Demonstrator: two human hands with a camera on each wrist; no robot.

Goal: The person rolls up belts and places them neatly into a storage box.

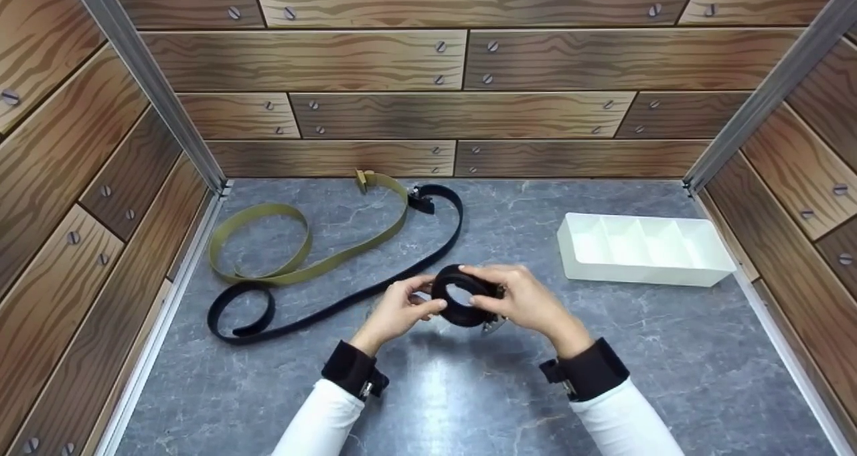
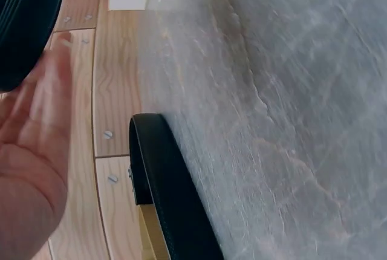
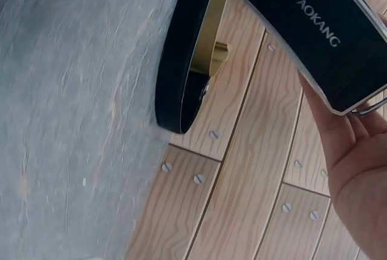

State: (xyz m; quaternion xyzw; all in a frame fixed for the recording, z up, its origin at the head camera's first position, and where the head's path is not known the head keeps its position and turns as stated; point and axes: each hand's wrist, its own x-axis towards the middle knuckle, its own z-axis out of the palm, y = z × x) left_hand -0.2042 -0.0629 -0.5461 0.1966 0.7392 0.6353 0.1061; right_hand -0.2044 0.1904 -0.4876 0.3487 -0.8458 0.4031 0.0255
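Observation:
A black belt (image 1: 463, 319) is wound into a tight roll and held up above the table. My left hand (image 1: 395, 311) pinches its left side between thumb and fingers. On the opposite side my right hand (image 1: 525, 298) grips the roll near the buckle. That buckle (image 3: 320, 36) has a dark face lettered AOKANG and a metal rim in the right wrist view. The roll's smooth outer side (image 2: 27, 36) shows at the upper left of the left wrist view, with the left fingers behind it.
A second black belt (image 1: 348, 307) lies loosely on the grey table (image 1: 669, 362), its left end curled. Behind it an olive belt (image 1: 348, 250) lies partly looped. At the right stands a white divided box (image 1: 636, 273). Wood-patterned walls (image 1: 375, 114) enclose the back and sides.

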